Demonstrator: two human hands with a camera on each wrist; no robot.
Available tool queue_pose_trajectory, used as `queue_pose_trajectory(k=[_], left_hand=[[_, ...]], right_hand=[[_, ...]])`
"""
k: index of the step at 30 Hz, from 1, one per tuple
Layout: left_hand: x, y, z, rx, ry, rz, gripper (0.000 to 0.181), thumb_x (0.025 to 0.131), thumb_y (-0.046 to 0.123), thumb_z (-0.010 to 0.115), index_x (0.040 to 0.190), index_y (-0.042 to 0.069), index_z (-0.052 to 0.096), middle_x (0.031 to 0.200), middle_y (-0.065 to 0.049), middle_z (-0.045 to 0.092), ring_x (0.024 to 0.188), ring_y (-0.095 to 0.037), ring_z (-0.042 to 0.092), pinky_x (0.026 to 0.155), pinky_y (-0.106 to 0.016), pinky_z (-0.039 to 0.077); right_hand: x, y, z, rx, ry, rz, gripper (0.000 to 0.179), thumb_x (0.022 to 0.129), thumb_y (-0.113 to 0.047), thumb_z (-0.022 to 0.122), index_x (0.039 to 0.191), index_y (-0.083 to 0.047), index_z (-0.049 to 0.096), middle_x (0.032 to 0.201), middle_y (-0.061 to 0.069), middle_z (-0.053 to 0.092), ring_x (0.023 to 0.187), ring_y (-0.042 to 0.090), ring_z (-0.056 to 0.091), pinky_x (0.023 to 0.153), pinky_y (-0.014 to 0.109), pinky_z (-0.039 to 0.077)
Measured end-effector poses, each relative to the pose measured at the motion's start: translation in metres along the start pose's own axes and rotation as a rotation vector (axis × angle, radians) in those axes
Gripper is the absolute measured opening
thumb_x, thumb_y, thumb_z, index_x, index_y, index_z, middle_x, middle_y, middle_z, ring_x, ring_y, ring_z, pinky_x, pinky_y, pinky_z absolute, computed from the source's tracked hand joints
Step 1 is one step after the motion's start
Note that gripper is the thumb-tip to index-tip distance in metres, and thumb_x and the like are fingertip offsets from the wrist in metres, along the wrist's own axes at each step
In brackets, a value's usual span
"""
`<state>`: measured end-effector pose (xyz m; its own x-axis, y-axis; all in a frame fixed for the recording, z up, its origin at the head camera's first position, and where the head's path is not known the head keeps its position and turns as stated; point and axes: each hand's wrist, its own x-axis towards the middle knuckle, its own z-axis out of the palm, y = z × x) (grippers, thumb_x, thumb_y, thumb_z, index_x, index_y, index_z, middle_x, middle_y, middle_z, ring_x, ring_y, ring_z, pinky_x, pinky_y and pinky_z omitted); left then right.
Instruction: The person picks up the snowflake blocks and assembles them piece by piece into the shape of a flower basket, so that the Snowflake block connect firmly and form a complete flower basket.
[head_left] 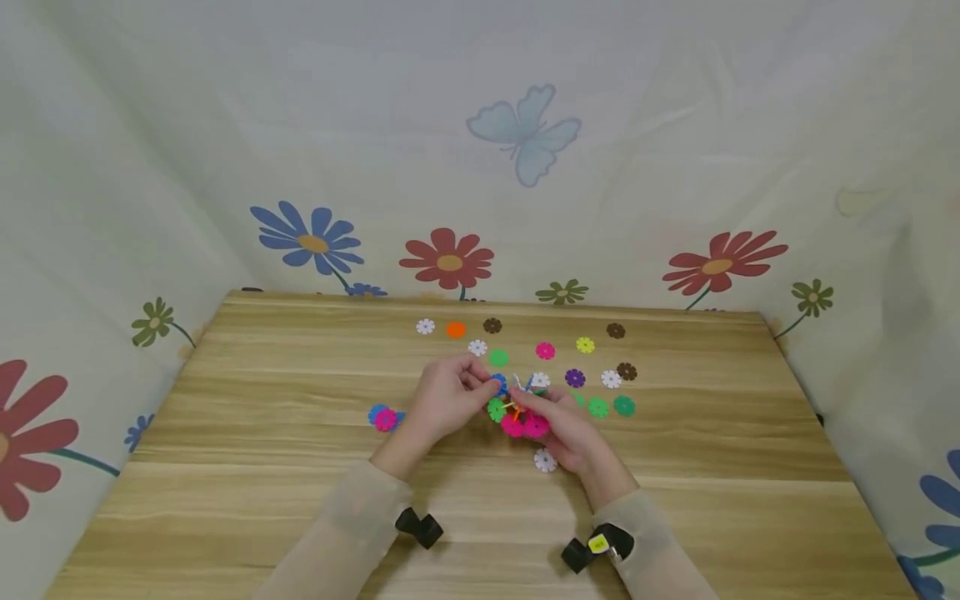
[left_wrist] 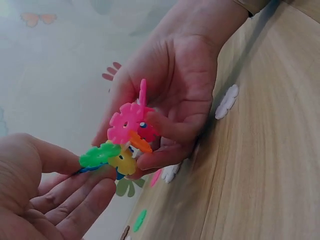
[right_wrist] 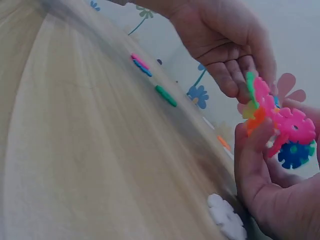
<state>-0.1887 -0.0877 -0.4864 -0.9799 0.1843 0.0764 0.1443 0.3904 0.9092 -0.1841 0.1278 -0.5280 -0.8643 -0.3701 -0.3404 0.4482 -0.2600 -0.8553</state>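
Note:
Both hands hold up a cluster of interlocking snowflake discs [head_left: 513,427] over the table. My left hand [head_left: 453,396] pinches a blue disc [head_left: 498,383] at the cluster's left side, beside a green disc [head_left: 497,410]. Around the pink part curl the fingers of my right hand [head_left: 570,429]. In the left wrist view the cluster shows pink [left_wrist: 122,123], orange [left_wrist: 140,142] and yellow [left_wrist: 122,162] discs joined at angles. A dark blue disc [right_wrist: 293,156] shows low on the cluster in the right wrist view. Fingers hide some of the joints.
Loose discs lie scattered beyond the hands, among them orange [head_left: 456,330], yellow [head_left: 585,345] and purple [head_left: 575,378]. A pink disc [head_left: 386,419] overlaps blue ones at the left. One white disc [head_left: 545,460] lies near the right wrist. A printed curtain [head_left: 375,150] stands behind the wooden table [head_left: 247,375].

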Motion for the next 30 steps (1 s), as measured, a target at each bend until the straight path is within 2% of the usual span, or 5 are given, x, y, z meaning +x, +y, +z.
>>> queue_pose_trajectory(k=[10,17,20,24,30], left_hand=[[-0.001,-0.001,0.003,-0.303,0.003,-0.214,0.014,0.097,0.004,0.076,0.096,-0.001,0.063,0.078,-0.015,0.077,0.07,-0.036,0.08,0.068,-0.046,0.067],[0.0,0.0,0.001,-0.437,-0.179,-0.33,0.024,0.102,0.011,0.077,0.108,-0.005,0.061,0.092,-0.022,0.08,0.079,-0.031,0.082,0.079,-0.047,0.067],[0.004,-0.01,-0.014,-0.325,-0.25,-0.279,0.028,0.104,0.021,0.077,0.109,-0.003,0.063,0.094,-0.022,0.08,0.077,-0.031,0.081,0.078,-0.049,0.068],[0.009,-0.032,-0.044,0.011,-0.247,-0.119,0.025,0.101,0.027,0.08,0.105,0.005,0.069,0.089,-0.01,0.078,0.072,-0.024,0.074,0.071,-0.036,0.064],[0.013,-0.052,-0.075,0.323,-0.324,-0.016,0.034,0.088,0.026,0.093,0.109,0.008,0.074,0.1,-0.001,0.073,0.089,-0.019,0.064,0.087,-0.038,0.057]], right_hand=[[-0.003,-0.003,0.002,0.121,0.05,-0.042,0.023,0.11,-0.027,0.065,0.116,-0.007,0.073,0.108,0.002,0.077,0.099,0.016,0.072,0.098,0.035,0.057],[-0.001,-0.002,0.015,0.086,0.199,-0.096,0.038,0.108,-0.016,0.068,0.138,0.005,0.058,0.12,0.006,0.069,0.103,0.015,0.071,0.087,0.029,0.062],[-0.001,-0.002,0.014,0.072,0.228,-0.087,0.04,0.108,-0.013,0.068,0.141,0.006,0.057,0.122,0.008,0.068,0.102,0.015,0.072,0.086,0.032,0.064],[0.0,-0.001,0.01,0.053,0.201,-0.068,0.04,0.108,-0.014,0.068,0.141,0.005,0.057,0.125,0.01,0.068,0.106,0.018,0.072,0.094,0.04,0.064],[0.0,0.0,-0.001,0.018,0.136,-0.039,0.046,0.106,-0.017,0.072,0.144,0.003,0.054,0.128,0.008,0.067,0.111,0.018,0.07,0.096,0.036,0.061]])
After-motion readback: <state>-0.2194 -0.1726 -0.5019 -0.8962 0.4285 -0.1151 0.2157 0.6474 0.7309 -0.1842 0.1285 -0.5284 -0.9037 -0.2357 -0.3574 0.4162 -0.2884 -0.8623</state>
